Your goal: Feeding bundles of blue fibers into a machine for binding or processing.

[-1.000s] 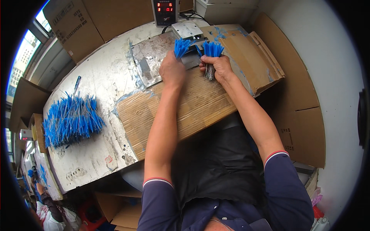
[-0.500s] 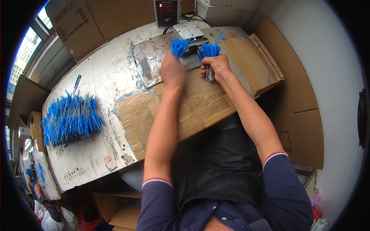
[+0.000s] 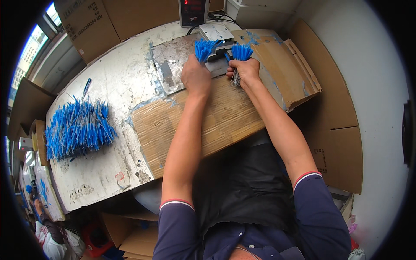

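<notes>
My left hand (image 3: pixel 196 77) is closed round a bunch of thin blue-tipped wire brushes (image 3: pixel 203 49), their blue ends pointing up and away from me. Slightly blurred, it hovers over the near edge of the metal plate (image 3: pixel 173 60). To its right, my right hand (image 3: pixel 248 70) grips a second bunch of the same brushes (image 3: pixel 242 51); their bare looped wire ends (image 3: pixel 235 79) hang below the fist. One blue tip (image 3: pixel 227 57) leans out to the left of that bunch. A large pile of such brushes (image 3: pixel 80 128) lies on the white table at the left.
Flattened cardboard (image 3: pixel 173 130) covers the table's near edge, and a cardboard box (image 3: pixel 277 60) stands at the right. A scale display (image 3: pixel 193 13) and a small metal device (image 3: pixel 216 32) stand at the back. A pen (image 3: pixel 86 86) lies beyond the pile. A co-worker's arm (image 3: pixel 39 208) shows far left.
The view has shifted slightly. Both hands still hold their bunches, and the right one has risen a little. A blue tip now sticks out apart from the right bunch.
</notes>
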A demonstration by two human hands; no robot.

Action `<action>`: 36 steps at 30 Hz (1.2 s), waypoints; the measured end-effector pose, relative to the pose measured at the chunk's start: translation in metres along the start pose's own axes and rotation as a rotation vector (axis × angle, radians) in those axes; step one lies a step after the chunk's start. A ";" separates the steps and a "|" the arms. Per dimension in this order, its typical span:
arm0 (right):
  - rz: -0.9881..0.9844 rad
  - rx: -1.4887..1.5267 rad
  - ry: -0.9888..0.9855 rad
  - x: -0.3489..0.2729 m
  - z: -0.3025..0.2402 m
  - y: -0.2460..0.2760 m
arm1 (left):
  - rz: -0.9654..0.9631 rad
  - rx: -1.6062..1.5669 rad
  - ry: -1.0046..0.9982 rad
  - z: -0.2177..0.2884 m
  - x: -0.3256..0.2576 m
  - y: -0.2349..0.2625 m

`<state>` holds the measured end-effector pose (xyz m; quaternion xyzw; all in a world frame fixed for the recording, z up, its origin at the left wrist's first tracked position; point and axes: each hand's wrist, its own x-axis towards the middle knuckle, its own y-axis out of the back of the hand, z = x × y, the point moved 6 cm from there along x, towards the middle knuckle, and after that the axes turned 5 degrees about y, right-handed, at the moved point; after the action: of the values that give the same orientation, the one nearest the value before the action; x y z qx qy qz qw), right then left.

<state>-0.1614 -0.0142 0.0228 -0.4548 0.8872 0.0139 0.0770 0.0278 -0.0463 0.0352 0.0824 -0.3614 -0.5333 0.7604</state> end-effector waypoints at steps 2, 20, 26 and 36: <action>0.027 -0.038 0.029 0.001 -0.002 0.002 | 0.008 -0.003 -0.001 0.003 0.000 0.000; -0.094 0.286 -0.041 -0.002 0.004 0.012 | -0.076 -0.001 -0.053 0.007 -0.002 -0.007; -0.051 0.155 -0.038 -0.010 0.001 0.012 | -0.142 0.020 -0.037 0.005 -0.001 -0.011; -0.062 0.003 -0.086 -0.009 -0.001 0.010 | -0.115 0.076 -0.211 0.014 -0.007 -0.012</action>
<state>-0.1642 -0.0009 0.0249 -0.4807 0.8686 0.0296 0.1161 0.0083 -0.0413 0.0362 0.0752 -0.4538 -0.5678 0.6827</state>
